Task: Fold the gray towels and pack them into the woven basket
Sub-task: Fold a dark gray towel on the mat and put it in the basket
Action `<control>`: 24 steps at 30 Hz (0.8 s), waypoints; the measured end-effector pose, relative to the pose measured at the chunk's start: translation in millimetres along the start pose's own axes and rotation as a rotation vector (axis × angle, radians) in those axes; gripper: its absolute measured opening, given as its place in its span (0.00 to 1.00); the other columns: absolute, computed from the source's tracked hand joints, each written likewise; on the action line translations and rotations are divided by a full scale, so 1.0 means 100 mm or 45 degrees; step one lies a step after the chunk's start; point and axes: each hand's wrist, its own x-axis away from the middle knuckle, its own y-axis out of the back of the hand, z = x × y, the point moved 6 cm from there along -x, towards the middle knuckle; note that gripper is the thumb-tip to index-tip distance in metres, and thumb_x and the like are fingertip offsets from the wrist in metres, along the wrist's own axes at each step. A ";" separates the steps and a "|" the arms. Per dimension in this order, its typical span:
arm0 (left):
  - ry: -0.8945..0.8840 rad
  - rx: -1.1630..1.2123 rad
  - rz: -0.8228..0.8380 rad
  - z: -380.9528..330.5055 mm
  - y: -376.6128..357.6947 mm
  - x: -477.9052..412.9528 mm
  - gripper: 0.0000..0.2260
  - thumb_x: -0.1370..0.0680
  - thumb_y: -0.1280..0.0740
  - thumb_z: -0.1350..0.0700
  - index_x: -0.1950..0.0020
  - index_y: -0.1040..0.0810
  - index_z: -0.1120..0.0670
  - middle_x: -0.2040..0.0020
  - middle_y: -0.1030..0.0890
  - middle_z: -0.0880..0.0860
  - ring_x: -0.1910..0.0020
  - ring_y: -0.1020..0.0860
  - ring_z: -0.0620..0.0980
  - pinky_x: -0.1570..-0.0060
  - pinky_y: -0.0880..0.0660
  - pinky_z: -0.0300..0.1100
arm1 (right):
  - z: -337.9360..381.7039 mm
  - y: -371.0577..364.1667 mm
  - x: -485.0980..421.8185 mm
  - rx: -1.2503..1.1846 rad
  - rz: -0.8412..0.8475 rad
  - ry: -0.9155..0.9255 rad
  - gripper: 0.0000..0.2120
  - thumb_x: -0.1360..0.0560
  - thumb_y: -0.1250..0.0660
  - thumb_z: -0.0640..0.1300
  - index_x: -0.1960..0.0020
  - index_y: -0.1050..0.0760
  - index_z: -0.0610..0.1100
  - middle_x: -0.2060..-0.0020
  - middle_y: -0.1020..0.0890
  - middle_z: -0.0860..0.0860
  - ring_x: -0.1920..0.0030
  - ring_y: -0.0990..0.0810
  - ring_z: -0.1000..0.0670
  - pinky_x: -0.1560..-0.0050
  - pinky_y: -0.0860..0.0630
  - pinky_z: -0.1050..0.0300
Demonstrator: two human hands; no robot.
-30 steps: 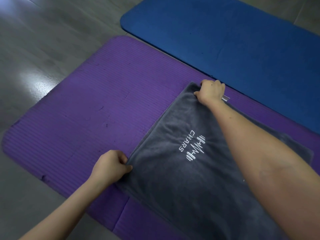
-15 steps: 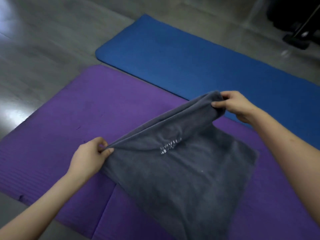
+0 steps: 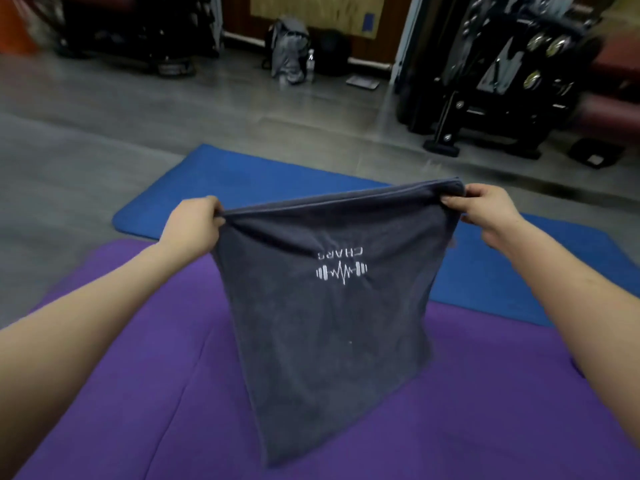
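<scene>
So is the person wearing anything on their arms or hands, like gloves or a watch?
No. Both forearms are bare to the picture's edge, with no sleeve in view. The left hand and the right hand have no gloves, and no watch, band or ring shows.

Gray plank floor (image 3: 86, 133) with a dull sheen, pretty dim lighting overall. Two exercise mats are down: a purple mat (image 3: 138, 393) nearest, and a blue mat (image 3: 242, 174) right behind it. Can't tell if the edges overlap or just touch. Back by the wall a gray backpack (image 3: 289, 50) stands upright with a water bottle (image 3: 310, 65) just beside it, under a light wooden panel (image 3: 311, 12). Off to the right there's a big black weight machine (image 3: 502, 81) with shiny discs. The back-left corner is dark, blurry gear.
</scene>
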 end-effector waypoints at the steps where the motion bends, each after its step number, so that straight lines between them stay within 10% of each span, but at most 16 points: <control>1: -0.014 -0.004 -0.035 -0.15 0.08 -0.15 0.05 0.23 0.37 0.63 0.50 0.24 0.62 0.51 0.20 0.63 0.50 0.25 0.63 0.58 0.33 0.47 | 0.05 0.10 -0.06 -0.048 -0.051 0.000 0.08 0.27 0.30 0.35 0.61 0.25 0.46 0.66 0.22 0.53 0.65 0.26 0.58 0.67 0.30 0.67; 9: -0.215 -0.025 -0.264 -1.10 0.78 -0.88 0.08 0.25 0.39 0.67 0.48 0.25 0.61 0.50 0.21 0.65 0.49 0.26 0.64 0.54 0.31 0.50 | 0.57 0.87 -0.35 -0.309 -0.295 0.204 0.07 0.26 0.31 0.36 0.58 0.24 0.47 0.62 0.21 0.52 0.61 0.23 0.56 0.57 0.26 0.59; 17: -0.420 0.003 -0.169 -1.03 0.49 -0.28 0.07 0.27 0.35 0.69 0.51 0.22 0.62 0.54 0.19 0.60 0.53 0.23 0.61 0.56 0.31 0.48 | -0.07 1.06 0.28 -0.149 0.037 0.182 0.10 0.29 0.34 0.29 0.57 0.22 0.43 0.67 0.18 0.56 0.61 0.20 0.57 0.56 0.24 0.67; 24: -0.629 -0.199 0.681 -0.68 -0.26 0.85 0.11 0.31 0.28 0.64 0.59 0.21 0.47 0.64 0.20 0.43 0.63 0.23 0.46 0.63 0.32 0.32 | -1.39 0.84 1.28 0.023 0.568 -0.211 0.09 0.39 0.29 0.28 0.65 0.21 0.41 0.71 0.21 0.48 0.68 0.23 0.55 0.64 0.27 0.67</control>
